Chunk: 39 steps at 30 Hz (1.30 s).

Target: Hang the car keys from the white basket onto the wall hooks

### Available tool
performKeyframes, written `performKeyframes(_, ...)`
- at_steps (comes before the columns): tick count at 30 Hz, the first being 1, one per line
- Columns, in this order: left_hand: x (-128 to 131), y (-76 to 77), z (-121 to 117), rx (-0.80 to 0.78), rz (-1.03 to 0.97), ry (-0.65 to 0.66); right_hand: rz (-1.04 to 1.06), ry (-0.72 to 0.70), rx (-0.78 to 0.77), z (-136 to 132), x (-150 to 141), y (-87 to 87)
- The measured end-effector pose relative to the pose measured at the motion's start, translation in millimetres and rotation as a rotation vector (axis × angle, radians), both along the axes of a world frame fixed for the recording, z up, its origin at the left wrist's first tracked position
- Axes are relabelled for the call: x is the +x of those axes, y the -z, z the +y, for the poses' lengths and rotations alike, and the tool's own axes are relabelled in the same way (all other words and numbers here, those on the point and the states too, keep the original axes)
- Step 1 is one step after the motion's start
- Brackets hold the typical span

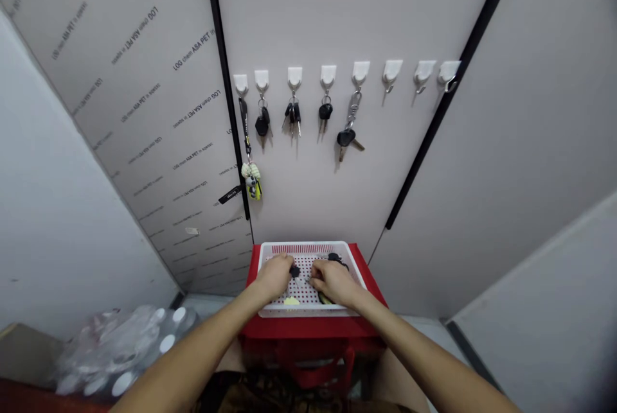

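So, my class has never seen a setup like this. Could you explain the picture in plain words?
There is no machine here, just a person's bare left hand and right hand. The single picture comes from a camera worn on the head, looking forward and down. Both hands reach into a white basket resting on a red surface. The left is at a small black item; the right is beside other dark items. Exactly what each grips is too small to tell. Ahead, keys hang from white hooks on a pale panel.
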<state>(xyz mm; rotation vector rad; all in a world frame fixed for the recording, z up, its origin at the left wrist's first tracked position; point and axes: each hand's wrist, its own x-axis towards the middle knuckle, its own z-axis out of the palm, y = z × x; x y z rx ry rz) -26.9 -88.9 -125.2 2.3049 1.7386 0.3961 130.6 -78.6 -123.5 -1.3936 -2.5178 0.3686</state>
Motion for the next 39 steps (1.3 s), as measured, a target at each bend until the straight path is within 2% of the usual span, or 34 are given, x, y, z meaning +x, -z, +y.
performKeyframes(4, 0, 6.1, 10, -0.074, -0.399, -0.055, 0.122, 0.001, -0.028, -1, 1, 0.7)
performKeyframes(8, 5, 4.9, 14, -0.181, -0.809, -0.099, 0.356, -0.045, -0.084, -1, -4, -2.2)
performKeyframes(12, 14, -4.9, 8, -0.202, -0.965, -0.001, 0.563, -0.123, -0.17, 1, -10, -1.5)
performKeyframes(14, 17, -9.2, 6, -0.196, -1.009, 0.008, 0.614, -0.105, -0.198, 3, -11, 1.5)
performKeyframes(18, 18, -8.0, 7, -0.209, -1.04, -0.019, 0.665, -0.014, -0.166, 7, -7, 5.5)
performKeyframes(21, 15, -0.4, 8, -0.246, -0.907, -0.012, 0.712, 0.067, -0.122, 8, -3, 3.6)
performKeyframes(24, 13, 5.8, 8, -0.238, -0.753, -0.006, 0.79, 0.13, -0.19, 10, -1, 1.6)
performKeyframes(27, 14, 7.0, 8, -0.214, -0.747, -0.015, 0.85, 0.134, -0.288, 10, -2, 2.1)
performKeyframes(32, 20, -1.4, 7, -0.214, -0.826, 0.04, 0.905, 0.129, -0.357, 8, -4, 2.7)
performKeyframes(39, 23, -21.0, 4, -0.14, -0.799, -0.043, 0.965, 0.16, -0.354, 5, -3, 0.1)
